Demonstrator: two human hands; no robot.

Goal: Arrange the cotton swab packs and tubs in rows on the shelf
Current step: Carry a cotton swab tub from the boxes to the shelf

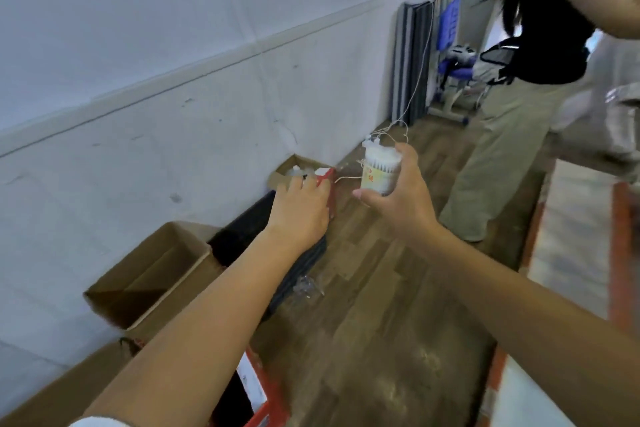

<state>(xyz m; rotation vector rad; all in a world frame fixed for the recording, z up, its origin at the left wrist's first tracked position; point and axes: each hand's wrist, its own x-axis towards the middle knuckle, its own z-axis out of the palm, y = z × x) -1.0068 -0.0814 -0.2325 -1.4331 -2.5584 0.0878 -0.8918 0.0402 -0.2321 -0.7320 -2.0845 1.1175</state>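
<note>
Stock is being collected: the right hand [398, 198] grips a cotton swab tub [380, 170] in mid-air while the left hand [301, 211] reaches into a floor box [298, 166], its grip hidden; next, carry to the shelf.

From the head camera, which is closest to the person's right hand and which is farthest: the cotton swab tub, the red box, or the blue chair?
1. Cotton swab tub: gripped in the right hand itself.
2. Red box: just to the left, under the left hand.
3. Blue chair: far back by the wall, beyond both hands.
</note>
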